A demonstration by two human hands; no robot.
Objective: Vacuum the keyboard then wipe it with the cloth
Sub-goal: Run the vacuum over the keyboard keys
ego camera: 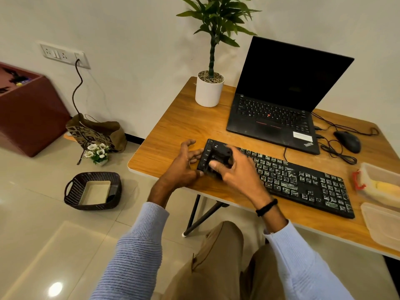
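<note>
Black handheld vacuum (220,153) rests on the left end of the speckled keyboard (303,180) on the desk (184,126), clasped by the right grip (234,172); the left grip (183,168), fingers relaxed, touches the keyboard's edge.

so you're in a pale blue-lavender knit jumper, chunky horizontal ribbing all down the left sleeve (134,252) and the right sleeve (303,267). cuffs have a finer rib and sit up off the wrists, so a fair bit of forearm shows. there's a thin black band (266,207) round your right wrist. left grip (181,167) and right grip (236,172) are bare. legs are in khaki trousers (220,256), with a stitched seam showing along one thigh.
</note>
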